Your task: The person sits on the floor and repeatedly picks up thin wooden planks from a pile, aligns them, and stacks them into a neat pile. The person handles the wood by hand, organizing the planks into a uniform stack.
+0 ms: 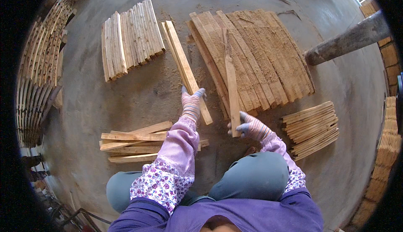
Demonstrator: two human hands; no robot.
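Observation:
My left hand (193, 102), in a striped glove, is closed around two pale wooden slats (180, 55) that slant up and away to the left. In my right hand (252, 127), also gloved, is the near end of a single wooden slat (231, 85). Its far end is narrow and dark-edged, and it reaches over the left part of a wide stack of sawdust-covered boards (268, 60). Below my left forearm lies a loose, crossed pile of slats (134, 141), partly hidden by my sleeve.
A neat stack of slats (132, 39) lies at the far left, and a smaller one (310, 129) at the right. A grey post (348, 39) stands behind the boards. Tall stacks (37, 81) line the left side; more wood (388, 144) lines the right. Sawdust dusts the concrete floor (142, 93).

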